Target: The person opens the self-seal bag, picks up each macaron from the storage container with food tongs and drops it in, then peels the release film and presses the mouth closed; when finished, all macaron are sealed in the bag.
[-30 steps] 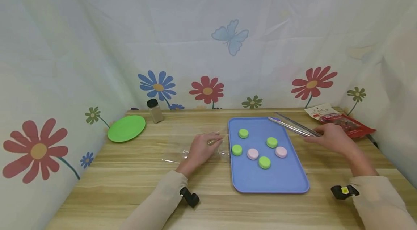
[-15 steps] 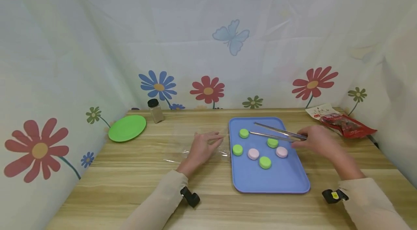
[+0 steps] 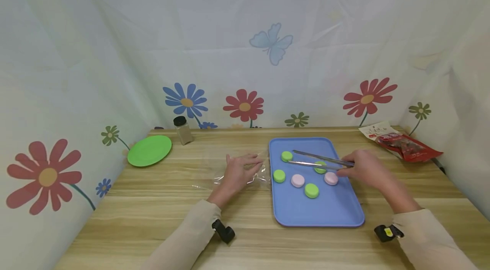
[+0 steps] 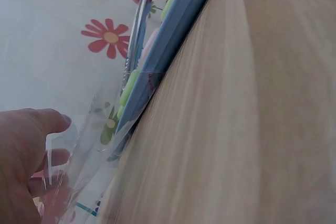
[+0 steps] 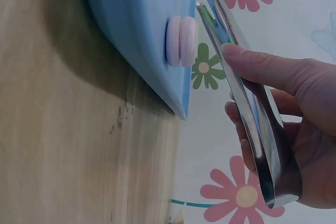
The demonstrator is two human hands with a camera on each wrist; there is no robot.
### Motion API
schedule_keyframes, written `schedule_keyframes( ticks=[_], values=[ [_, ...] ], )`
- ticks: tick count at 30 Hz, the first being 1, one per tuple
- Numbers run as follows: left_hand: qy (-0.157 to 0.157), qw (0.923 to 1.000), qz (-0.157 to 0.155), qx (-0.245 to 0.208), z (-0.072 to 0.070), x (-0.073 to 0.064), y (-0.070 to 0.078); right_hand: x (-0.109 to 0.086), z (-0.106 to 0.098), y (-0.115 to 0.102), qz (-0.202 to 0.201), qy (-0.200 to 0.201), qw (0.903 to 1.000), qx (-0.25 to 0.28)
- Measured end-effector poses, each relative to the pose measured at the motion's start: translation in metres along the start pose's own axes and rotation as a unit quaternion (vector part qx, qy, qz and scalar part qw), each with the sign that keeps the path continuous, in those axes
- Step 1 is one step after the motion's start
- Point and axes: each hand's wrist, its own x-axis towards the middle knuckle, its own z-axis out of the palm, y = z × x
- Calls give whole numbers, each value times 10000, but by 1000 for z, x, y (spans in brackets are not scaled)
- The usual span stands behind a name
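My right hand (image 3: 365,169) holds metal tongs (image 3: 325,158) over a blue tray (image 3: 317,212). Their jaws are spread, one tip on each side of the far-left green macaron (image 3: 286,156). Thumb and fingers press the tong arms in the right wrist view. More green macarons and two pink ones (image 3: 297,180) lie on the tray. Left of it, my left hand (image 3: 236,174) is at the mouth of a clear plastic bag (image 4: 79,161), thumb and fingers spread apart. Some of its fingers show through the film in the left wrist view.
A green plate (image 3: 149,151) and a small black-capped jar (image 3: 183,130) stand at the back left. At the back right lies a red and white snack packet (image 3: 405,144). A printed curtain (image 3: 214,49) hangs behind the wooden table (image 3: 245,248).
My right hand has moved left and slightly nearer, carrying the tongs from the tray's back right corner to the far-left green macaron. The left hand has stayed almost still.
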Motion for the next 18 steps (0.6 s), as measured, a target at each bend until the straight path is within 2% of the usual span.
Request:
schedule_keyframes(
  ticks=[10,18],
  values=[
    [24,10000,64,-22,0,0,0,2,5,-6,199,-34,9997,-125],
    [21,9999,95,40,1,0,-1,1,5,-4,77,73,9992,-391]
  ],
)
